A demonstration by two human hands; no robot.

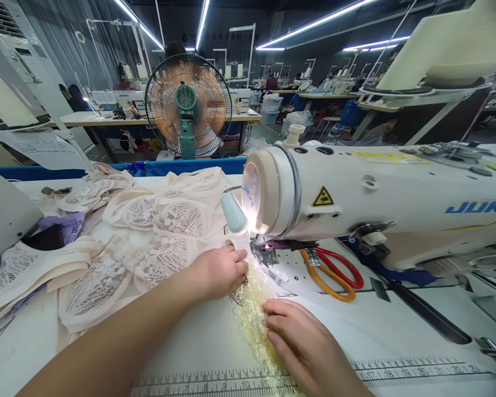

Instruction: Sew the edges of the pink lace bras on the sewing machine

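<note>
A shiny, crinkled pale-yellow strip [254, 314] runs from the sewing machine's needle area [261, 251] down over the table toward me. My left hand [221, 270] is closed, its curled fingers gripping the strip's left edge close to the presser foot. Lower down, my right hand [310, 344] has its bent fingers together on the strip's right edge; its thumb is not clearly visible. The white JUKI sewing machine [339, 193] stands over the work, its lamp lighting the needle. What lies under my left fingertips is hidden.
Cream lace bra pieces [161, 220] lie heaped at the left. Scissors with red and orange handles [334, 278] rest under the machine arm. A printed ruler [215, 381] crosses the table's near edge. Behind the table stand a green fan [187, 102] and other sewing stations.
</note>
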